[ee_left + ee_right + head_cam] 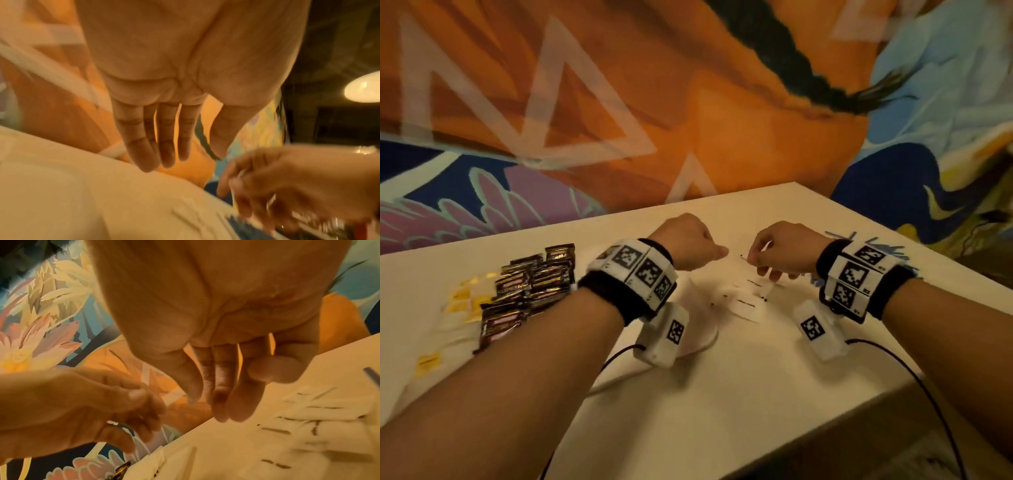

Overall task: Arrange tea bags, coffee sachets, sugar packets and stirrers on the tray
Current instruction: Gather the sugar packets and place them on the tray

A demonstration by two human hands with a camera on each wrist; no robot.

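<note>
Both forearms reach forward side by side; the left hand point(164, 97) is flat-fingered, the right hand point(784, 250) loosely curled (its grip unclear).

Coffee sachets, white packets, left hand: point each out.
coffee sachets point(530, 291), head view, middle of the dark pile.
white packets point(748, 305), head view, face of one packet.
left hand point(688, 243), head view, back of the hand.

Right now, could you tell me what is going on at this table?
A person is sorting hot-drink supplies on a white table. Both hands hover over a scatter of white packets. The left hand is open with straight fingers and holds nothing. The right hand hangs over the packets with fingers curled; whether it has a grip on one is unclear. A pile of dark sachets lies to the left.
</note>
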